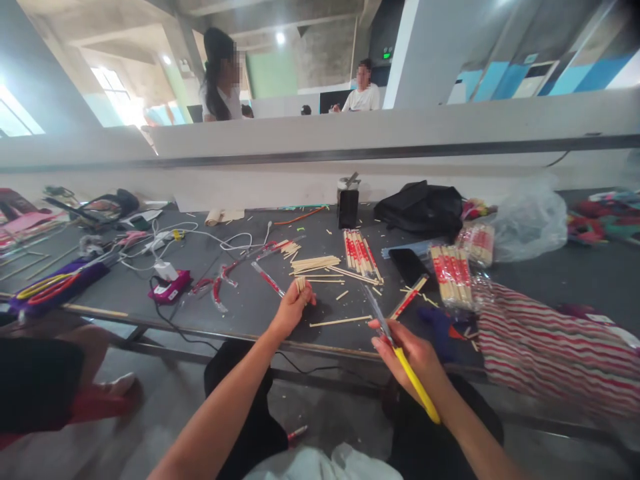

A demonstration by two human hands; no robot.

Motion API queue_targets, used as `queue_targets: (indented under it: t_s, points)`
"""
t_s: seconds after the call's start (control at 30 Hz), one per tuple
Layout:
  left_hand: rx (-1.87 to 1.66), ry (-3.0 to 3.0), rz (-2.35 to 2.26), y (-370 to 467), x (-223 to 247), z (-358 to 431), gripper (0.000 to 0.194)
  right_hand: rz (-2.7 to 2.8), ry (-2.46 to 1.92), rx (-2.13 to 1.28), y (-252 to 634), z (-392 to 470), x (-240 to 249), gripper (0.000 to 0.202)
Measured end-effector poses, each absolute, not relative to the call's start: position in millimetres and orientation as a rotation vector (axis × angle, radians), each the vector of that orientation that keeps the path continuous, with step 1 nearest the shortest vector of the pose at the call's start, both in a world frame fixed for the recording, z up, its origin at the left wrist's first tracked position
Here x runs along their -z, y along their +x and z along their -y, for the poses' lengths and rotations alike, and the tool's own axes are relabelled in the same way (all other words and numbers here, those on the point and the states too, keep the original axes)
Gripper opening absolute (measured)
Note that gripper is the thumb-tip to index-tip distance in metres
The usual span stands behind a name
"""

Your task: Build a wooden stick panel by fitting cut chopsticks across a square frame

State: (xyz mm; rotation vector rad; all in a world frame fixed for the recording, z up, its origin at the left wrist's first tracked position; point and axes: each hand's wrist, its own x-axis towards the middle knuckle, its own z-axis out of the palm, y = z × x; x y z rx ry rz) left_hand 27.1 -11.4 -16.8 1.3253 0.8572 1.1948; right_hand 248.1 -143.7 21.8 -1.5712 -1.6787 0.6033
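Observation:
My left hand [293, 308] is closed around short wooden stick pieces [301, 283], over the table's front edge. My right hand [413, 350] holds a cutting tool with a yellow handle [417, 385] and a clear-looking blade part that points up and to the left. Between and beyond the hands lie loose wooden sticks [315, 264], with one single stick [340, 321] near the front edge. Wrapped chopsticks with red labels [359, 252] lie behind them. A wrapped pair [409, 298] rests just beyond my right hand.
A phone [349, 209] stands upright at the back; another [407, 267] lies flat. Black bag [421, 205], bundled chopsticks [453, 277] and striped cloth [545, 340] are at right. White cables [200, 230] and a purple box [170, 287] sit left. Two people are beyond the partition [300, 137].

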Motion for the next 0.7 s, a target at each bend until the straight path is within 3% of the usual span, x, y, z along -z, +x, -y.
queue_targets:
  t_s: [0.23,0.5,0.7]
  points:
    - [-1.207,1.223,-0.907,22,11,13,0.029,1.627,-1.551,-0.635,243,148,-37,0.027]
    - [-1.305,0.644,-0.624,48,-55,50,0.014,1.295,-1.419,-0.948,203,137,-43,0.039]
    - [-1.172,0.622,-0.59,68,-61,96,0.018,1.263,-1.344,-0.867,185,134,-52,0.037]
